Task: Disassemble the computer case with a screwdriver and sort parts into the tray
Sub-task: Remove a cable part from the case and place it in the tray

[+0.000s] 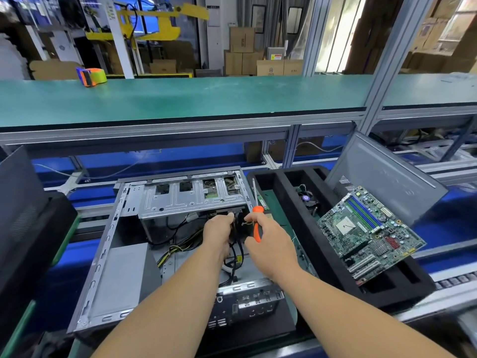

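— Black foam: our tray (273, 192) at three o'clock already holds the motherboard (366, 229), a cooler fan (308, 198) and a memory stick (262, 202), so we judge ourselves past halfway.

— And the computer case (108, 244) lies open at centre on the table, drive cage (191, 200) and power supply (121, 275) still in it. Our left hand (218, 229) pinches the cable bundle (236, 244); our right hand (271, 241) curls round the orange screwdriver (256, 218), tip up.

— Those loose cables stand in our way. The side panel (382, 177) leans at two o'clock; a tape dispenser (91, 76) sits at eleven.
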